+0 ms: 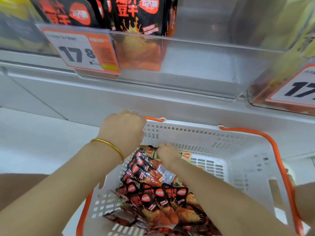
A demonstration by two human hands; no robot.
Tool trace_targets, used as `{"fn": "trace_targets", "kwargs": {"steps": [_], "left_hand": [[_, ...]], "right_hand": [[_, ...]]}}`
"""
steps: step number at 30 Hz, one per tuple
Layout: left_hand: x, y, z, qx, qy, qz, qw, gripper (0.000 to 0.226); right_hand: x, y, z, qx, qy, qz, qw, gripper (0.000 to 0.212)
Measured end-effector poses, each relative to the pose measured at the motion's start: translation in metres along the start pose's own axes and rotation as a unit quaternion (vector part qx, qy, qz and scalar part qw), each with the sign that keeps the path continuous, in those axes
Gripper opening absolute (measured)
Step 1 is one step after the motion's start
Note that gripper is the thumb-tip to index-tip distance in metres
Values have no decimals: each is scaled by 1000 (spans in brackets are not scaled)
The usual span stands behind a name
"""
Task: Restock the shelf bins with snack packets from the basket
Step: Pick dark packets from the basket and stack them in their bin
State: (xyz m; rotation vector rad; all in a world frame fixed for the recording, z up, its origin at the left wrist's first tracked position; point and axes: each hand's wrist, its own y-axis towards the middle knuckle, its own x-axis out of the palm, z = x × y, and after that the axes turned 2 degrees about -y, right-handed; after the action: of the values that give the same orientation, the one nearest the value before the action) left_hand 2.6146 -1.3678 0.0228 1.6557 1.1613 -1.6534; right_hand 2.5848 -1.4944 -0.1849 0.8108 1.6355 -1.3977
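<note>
left grip (123,128) curled round basket (196,133) rim, right grip (167,154) down on yellow packets (186,155) right below it, can't tell if pinching

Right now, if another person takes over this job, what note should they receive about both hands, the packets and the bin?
Left hand grips the far rim of the basket, beside its orange handle.
Right hand is down inside the basket, fingers curled on a yellow packet; a firm hold is not clear.
A heap of black packets lies in the basket.
The clear bin holds shelved packets at its left; its right part looks bare.
Done: bin partly filled. Left: move the heap into the bin.
</note>
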Motion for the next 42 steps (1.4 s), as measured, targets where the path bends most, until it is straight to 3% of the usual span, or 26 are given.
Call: {"fn": "trace_targets", "kwargs": {"steps": [4,7,11,14,17,20,22,25,28,30,32,34,36,39,42], "left_hand": [[-4,8,4,-5,-23,-20,1000,27],[-7,13,8,12,-51,-55,997,29],[-17,12,12,55,-190,-121,973,40],[-32,7,17,68,-321,-138,934,28],[-46,2,14,77,-394,-105,910,10],[-60,-5,9,70,-469,-60,878,25],[-69,-9,4,63,-536,-15,842,19],[-84,-12,-7,56,-588,86,803,15],[-97,-15,-12,48,-625,197,754,8],[-105,-16,-18,34,-617,320,718,13],[-105,-14,-29,29,-468,451,759,22],[-99,-9,-42,8,-305,497,812,32],[-91,-5,-48,-13,-249,476,843,36],[-83,-4,-45,-28,-222,423,878,36],[-82,-3,-44,-38,-211,400,891,35]], "right_hand": [[-22,-13,15,-17,51,93,994,34],[-73,-42,35,-8,248,96,964,29],[-140,-92,45,-11,419,122,900,41],[-169,-117,43,-22,488,156,859,41],[-188,-141,40,-11,560,208,802,35],[-203,-165,40,2,666,247,704,13],[-209,-178,42,12,685,253,683,13],[-228,-190,34,-5,660,252,708,21],[-267,-193,27,-30,601,316,733,17],[-302,-190,27,-43,581,392,712,17],[-332,-182,26,-51,565,455,686,22],[-350,-165,22,-49,552,464,691,26],[-354,-141,18,-22,518,444,731,28],[-347,-110,14,60,354,439,824,24],[-337,-94,8,130,232,435,860,27]]}}
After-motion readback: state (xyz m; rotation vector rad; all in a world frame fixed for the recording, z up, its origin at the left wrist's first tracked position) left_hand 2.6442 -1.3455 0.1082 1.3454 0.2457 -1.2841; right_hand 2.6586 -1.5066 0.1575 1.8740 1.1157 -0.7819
